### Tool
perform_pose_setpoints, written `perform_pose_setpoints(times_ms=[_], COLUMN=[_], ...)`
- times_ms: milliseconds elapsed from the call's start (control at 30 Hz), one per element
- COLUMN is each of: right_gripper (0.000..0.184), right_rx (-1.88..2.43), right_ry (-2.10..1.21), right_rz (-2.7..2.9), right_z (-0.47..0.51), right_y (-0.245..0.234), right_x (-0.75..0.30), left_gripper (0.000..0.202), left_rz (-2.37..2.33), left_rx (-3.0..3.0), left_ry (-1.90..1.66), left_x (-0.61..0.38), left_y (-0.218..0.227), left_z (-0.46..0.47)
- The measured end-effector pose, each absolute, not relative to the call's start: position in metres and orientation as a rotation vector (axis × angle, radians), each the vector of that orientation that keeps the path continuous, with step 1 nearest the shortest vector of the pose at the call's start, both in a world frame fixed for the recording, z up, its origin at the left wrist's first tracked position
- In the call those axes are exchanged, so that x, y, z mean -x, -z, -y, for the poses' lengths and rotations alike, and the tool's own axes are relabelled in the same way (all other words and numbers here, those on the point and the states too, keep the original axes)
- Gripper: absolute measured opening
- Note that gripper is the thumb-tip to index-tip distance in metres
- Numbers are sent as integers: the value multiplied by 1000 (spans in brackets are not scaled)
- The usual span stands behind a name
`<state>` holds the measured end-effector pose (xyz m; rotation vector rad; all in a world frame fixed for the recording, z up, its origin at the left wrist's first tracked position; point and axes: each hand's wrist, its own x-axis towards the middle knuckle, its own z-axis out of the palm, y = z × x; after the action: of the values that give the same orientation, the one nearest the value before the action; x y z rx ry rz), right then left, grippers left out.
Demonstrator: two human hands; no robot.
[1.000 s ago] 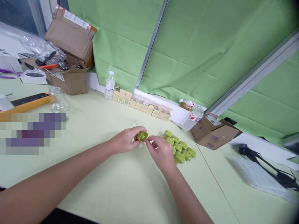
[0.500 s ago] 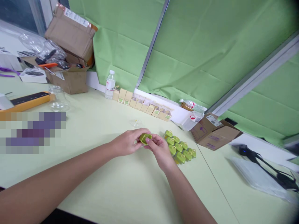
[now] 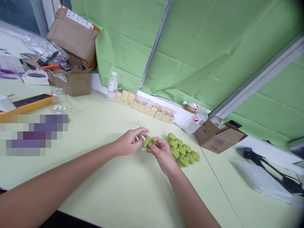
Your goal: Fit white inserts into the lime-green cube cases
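Note:
My right hand (image 3: 162, 153) pinches a small green plastic piece (image 3: 149, 142) at the middle of the pale green table (image 3: 118, 190). My left hand (image 3: 129, 142) is right beside it, fingers curled, with the fingertips at the piece's left side and a bit of clear wrapping under them. Just to the right of my right hand lies a cluster of several more green pieces (image 3: 184, 150) in rows on the table.
A row of small tan boxes (image 3: 144, 107) and a water bottle (image 3: 112, 86) line the back edge. Cardboard boxes (image 3: 71, 50) with clutter stand at back left, another cardboard box (image 3: 218, 133) at right. A glass jar (image 3: 60, 101), a yellow device (image 3: 26, 104) and a black cable (image 3: 268, 161) lie around.
The green piece has passed from my left fingers into my right hand and turned over, shifting slightly right. My left fingers have loosened and now rest beside it.

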<state>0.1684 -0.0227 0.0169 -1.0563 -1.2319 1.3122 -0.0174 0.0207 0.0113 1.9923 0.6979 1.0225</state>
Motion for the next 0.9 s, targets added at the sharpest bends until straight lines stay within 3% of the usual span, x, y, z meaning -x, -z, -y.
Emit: perform_pose_setpoints(times_ms=[100, 600, 900], right_gripper=[31, 27, 30], right_rx=[1058, 1021, 1090], right_ry=[-1319, -1337, -1227], right_rz=[1259, 1248, 1272], right_z=[26, 27, 27], right_y=[-21, -19, -21], right_x=[-165, -164, -160], left_gripper=[23, 36, 30], left_rz=[-666, -523, -558], left_rx=[-1812, -1449, -1524], left_ry=[-915, -845, -945], left_x=[15, 16, 13], left_y=[-9, -5, 3], left_z=[-28, -37, -43])
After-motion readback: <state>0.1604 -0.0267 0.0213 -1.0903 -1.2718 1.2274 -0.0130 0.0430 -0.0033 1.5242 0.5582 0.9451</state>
